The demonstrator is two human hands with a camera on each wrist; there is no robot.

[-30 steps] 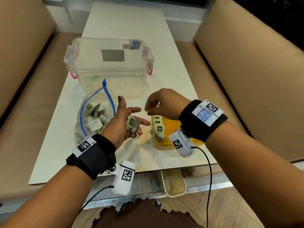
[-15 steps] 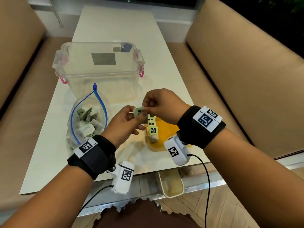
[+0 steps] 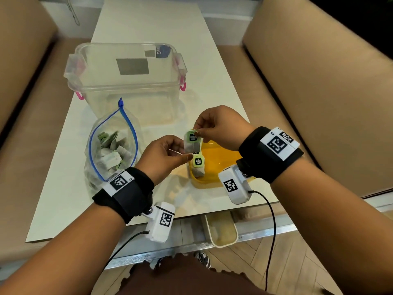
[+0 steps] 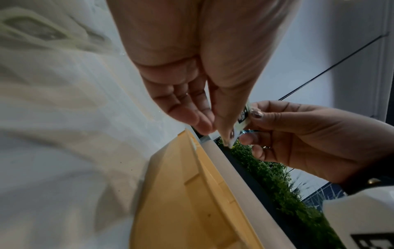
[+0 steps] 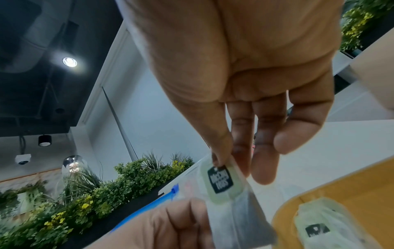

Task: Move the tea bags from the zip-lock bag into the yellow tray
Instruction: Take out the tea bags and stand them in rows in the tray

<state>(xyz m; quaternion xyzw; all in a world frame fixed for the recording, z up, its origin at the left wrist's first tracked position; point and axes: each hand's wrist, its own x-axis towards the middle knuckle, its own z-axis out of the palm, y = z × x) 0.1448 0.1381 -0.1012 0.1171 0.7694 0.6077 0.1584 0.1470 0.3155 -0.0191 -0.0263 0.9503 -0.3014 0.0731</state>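
Both hands meet just above the near left corner of the shallow yellow plastic tray [image 3: 221, 160], which sits on the pale tabletop [image 3: 148, 28] close to its front edge. Between them hangs a small white paper tea bag with a green label [image 3: 192, 143]. The right hand [image 3: 221, 126] pinches the bag's upper edge at the label, thumb against forefinger, its other fingers loosely curled beside them; the grip is clamped on the tea bag. The left hand [image 3: 163, 156] holds the lower part of the same bag between thumb and fingertips, so its grip is closed on the bag too. In the right wrist view the dark printed patch on the green label faces the camera, with the thumb tip pressing just above it.

A second white tea bag with a green tag [image 3: 198, 167] lies inside the tray along its left wall. Left of the tray stands the clear zip-lock bag with a blue seal [image 3: 110, 150], its mouth open and many more tea bags piled inside. Behind both is a clear plastic storage box with pink latches [image 3: 125, 75]. Tan upholstered benches [image 3: 319, 92] flank the tabletop.
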